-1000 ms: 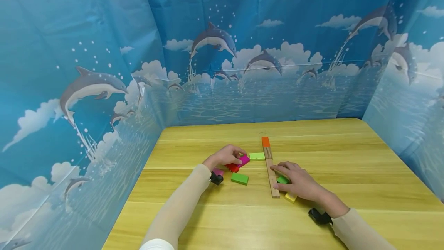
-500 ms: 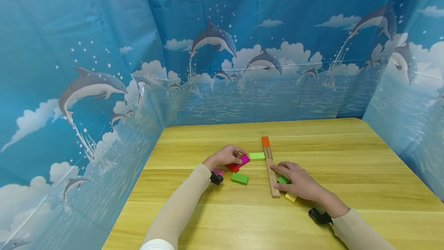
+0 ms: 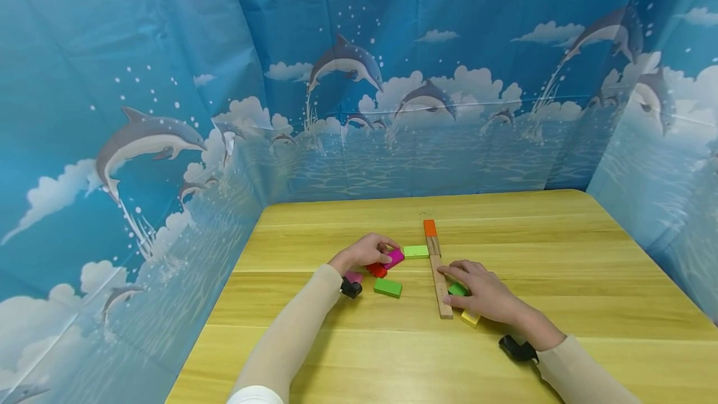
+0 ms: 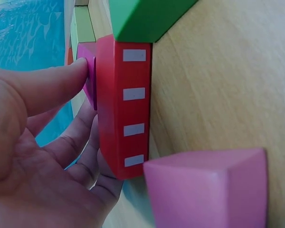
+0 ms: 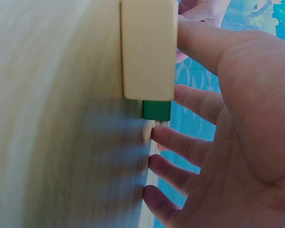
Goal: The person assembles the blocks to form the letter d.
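My left hand (image 3: pixel 367 251) pinches a magenta block (image 3: pixel 395 258); in the left wrist view the thumb presses its face. Right beside that block lies a red block (image 4: pixel 126 109) with white rectangles on its side. My right hand (image 3: pixel 485 292) reaches over from the right with fingers spread and slightly bent, fingertips and thumb at a strip of plain wooden blocks (image 3: pixel 440 285). Partly under that hand are a green block (image 3: pixel 457 290) and a yellow block (image 3: pixel 470 318). A lime block (image 3: pixel 416 252) lies between the magenta block and the strip.
An orange block (image 3: pixel 429 228) tops the far end of the strip. Nearer the left hand lie another green block (image 3: pixel 387 287) and a pink block (image 4: pixel 204 185). All rest on a wooden table (image 3: pixel 538 229) with a blue dolphin curtain (image 3: pixel 437 161) around it.
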`<state>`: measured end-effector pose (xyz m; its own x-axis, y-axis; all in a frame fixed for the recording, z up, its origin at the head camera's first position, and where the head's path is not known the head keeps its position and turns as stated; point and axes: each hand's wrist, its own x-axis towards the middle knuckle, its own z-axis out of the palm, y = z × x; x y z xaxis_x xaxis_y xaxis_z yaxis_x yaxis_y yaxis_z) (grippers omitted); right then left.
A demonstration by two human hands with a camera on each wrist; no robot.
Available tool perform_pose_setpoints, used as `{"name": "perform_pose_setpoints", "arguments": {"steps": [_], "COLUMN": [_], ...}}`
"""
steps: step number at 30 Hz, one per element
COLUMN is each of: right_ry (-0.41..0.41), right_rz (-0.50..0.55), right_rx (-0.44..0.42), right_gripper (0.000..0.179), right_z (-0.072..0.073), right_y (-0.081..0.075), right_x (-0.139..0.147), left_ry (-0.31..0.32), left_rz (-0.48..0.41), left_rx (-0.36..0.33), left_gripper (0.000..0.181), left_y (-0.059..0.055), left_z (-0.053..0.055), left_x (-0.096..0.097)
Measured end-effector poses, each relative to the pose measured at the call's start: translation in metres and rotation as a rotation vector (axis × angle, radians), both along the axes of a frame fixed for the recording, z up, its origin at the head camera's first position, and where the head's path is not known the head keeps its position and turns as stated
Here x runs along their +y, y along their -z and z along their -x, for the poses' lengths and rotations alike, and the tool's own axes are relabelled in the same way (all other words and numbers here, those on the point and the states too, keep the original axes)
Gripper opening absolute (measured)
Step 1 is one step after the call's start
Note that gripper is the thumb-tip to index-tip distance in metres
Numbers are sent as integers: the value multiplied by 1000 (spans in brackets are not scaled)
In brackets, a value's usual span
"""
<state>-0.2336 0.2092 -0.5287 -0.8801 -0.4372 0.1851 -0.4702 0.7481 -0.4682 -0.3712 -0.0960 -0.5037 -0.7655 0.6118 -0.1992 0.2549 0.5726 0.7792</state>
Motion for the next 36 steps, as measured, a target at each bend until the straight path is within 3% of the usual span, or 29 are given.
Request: {"name": "perform_pose_setpoints", "arguments": {"steps": [14,28,36], "right_ry": [-5,-4,-2], "right_rz": [1,3,8], "right_rx": [-5,-11,-17], "right_gripper": [67,67,68], "right_z": [-1,1,0], "right_y": [0,1,0], "right_x": [-1,1,1], "left_ry": [-31,-25,-15], "left_rz": [-63,-34,-16], "left_rx": [-19,68,131], "left_gripper": [34,37,33], "left_y": [-2,-10,-8], "left_z": [-1,-2,-7], "left_x": [-6,-18,-23]}}
